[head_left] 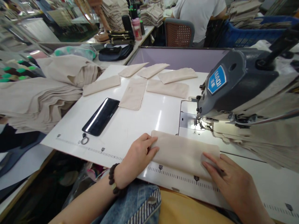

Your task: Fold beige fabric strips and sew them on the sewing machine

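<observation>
A folded beige fabric piece (pixel 179 152) lies at the front of the white sewing table (pixel 140 130), above the printed ruler marks. My left hand (pixel 140 152) pinches its left end between thumb and fingers. At the right end, my right hand (pixel 230 177) grips the cloth with thumb and forefinger. Just behind the fabric is the sewing machine (pixel 233 81), its needle area lit. More beige pieces (pixel 261 140) are stacked under the machine head, close to my right hand.
Several folded beige pieces (pixel 167 88) lie at the back of the table. A dark phone (pixel 101 116) and a small ring (pixel 84 139) are at left. Fabric piles (pixel 37 96) stand beyond the left edge. A person in a white shirt (pixel 193 18) sits ahead, near a blue crate (pixel 243 34).
</observation>
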### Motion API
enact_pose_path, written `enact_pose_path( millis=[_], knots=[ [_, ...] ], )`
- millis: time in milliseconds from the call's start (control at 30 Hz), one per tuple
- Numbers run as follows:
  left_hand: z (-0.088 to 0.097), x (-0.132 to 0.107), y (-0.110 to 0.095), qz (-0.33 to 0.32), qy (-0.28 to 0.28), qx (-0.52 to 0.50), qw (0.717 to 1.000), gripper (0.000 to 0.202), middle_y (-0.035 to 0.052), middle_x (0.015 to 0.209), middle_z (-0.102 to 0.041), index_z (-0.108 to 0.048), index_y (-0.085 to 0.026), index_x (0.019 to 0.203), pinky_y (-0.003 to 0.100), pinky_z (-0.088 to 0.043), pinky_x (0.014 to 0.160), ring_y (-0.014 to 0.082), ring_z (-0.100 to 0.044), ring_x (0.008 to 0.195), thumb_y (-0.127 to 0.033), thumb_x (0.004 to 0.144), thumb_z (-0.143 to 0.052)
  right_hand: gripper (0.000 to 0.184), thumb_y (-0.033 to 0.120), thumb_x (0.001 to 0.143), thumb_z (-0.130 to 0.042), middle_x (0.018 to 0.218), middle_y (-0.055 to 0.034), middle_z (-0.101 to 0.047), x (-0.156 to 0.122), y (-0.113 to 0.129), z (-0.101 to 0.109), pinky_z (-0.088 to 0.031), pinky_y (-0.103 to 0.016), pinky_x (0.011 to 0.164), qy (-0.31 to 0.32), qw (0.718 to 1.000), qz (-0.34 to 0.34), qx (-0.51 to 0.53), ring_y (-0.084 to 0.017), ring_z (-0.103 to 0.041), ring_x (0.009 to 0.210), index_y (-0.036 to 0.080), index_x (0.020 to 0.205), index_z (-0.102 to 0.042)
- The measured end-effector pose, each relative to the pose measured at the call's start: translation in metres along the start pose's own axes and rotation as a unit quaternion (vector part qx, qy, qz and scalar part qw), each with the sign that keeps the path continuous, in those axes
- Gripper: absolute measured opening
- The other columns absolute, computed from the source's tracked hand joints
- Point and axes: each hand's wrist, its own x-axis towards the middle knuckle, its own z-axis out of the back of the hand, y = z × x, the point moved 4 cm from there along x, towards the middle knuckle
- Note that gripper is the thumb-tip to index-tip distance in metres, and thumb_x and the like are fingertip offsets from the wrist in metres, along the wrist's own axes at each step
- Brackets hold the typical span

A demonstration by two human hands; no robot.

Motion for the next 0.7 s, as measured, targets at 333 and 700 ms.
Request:
enact_pose_path(
  millis=[333, 700],
  knots=[
    [0.0006, 0.0004, 0.0020, 0.010, -0.007, -0.004, 1.000, 0.025, 0.0040, 0.085, -0.057, -0.062, -0.014, 0.103, 0.028, -0.051, 0.072, 0.0142, -0.057, 0.075, -0.017, 0.080, -0.054, 0.037, 0.041, 0.093, -0.037, 0.087, -0.0068, -0.062, 0.0005, 0.0001, -0.0006, -0.050, -0.027, 0.055, -0.002, 1.000, 0.007, -0.012, -0.020, -0.063, 0.076, 0.017, 0.096, -0.064],
    [-0.0002, -0.0008, 0.0046, 0.024, 0.003, 0.009, 1.000, 0.027, 0.0033, 0.085, -0.056, -0.061, -0.013, 0.106, 0.027, -0.049, 0.071, 0.0136, -0.056, 0.071, -0.022, 0.083, -0.051, 0.032, 0.037, 0.092, -0.041, 0.087, -0.0069, -0.061, -0.0008, -0.0020, -0.0044, -0.049, -0.025, 0.059, 0.010, 1.000, -0.013, 0.020, -0.019, -0.061, 0.076, 0.016, 0.100, -0.063]
  ],
)
